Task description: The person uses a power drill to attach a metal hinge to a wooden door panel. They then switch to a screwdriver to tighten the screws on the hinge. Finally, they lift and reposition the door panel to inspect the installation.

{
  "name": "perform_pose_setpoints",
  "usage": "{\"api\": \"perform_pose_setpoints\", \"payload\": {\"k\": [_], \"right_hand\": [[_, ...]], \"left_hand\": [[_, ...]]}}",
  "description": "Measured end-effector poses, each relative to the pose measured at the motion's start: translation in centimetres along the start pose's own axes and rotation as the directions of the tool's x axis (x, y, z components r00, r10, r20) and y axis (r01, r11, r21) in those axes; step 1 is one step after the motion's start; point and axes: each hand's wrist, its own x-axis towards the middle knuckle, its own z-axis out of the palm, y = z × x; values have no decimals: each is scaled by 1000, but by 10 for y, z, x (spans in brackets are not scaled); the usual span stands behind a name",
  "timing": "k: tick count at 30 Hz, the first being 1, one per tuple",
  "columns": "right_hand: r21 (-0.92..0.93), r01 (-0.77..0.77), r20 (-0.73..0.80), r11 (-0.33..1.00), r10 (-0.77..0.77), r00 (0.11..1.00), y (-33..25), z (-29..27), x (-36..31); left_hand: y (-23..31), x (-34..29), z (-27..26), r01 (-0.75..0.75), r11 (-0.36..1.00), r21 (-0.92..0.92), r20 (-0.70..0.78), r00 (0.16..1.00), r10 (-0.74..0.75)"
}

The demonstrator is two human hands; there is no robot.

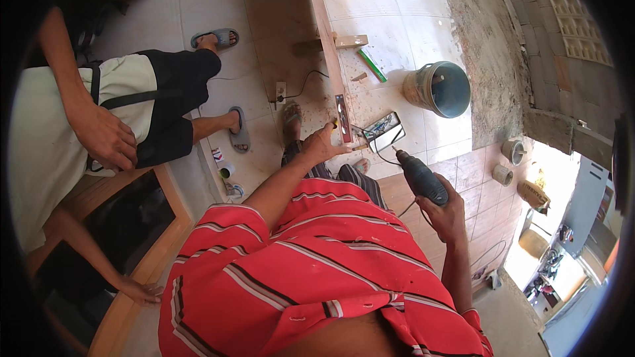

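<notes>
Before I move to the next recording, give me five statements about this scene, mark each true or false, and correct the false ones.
1. The right hand holds a drill. True.
2. The left hand is at the edge of the door. True.
3. The drill touches the door. False: there is a gap between them.
4. The other person is barefoot. False: they wear sandals.
5. A bucket is to the right of the door. True.

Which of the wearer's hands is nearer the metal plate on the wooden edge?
Left. The left hand is close beside the metal plate; the right hand is farther off to its right, holding the drill.
</notes>
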Motion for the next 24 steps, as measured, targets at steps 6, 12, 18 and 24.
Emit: {"api": "perform_pose_setpoints", "payload": {"k": [6,12,18,24], "right_hand": [[229,-170,38,958,165,986,96,-21,-62],[171,-119,-72,978,133,989,165,-39,-106],[143,-61,-93,988,75,993,201,-37,-107],[266,-20,-51,964,35,998,190,-18,-104]], "left_hand": [[13,-9,60,215,973,85,-236,953,-190],[21,-17,75,183,978,104,-349,927,-136],[45,-38,45,163,980,112,-427,898,-101],[35,-22,47,192,957,217,-287,950,-126]]}}
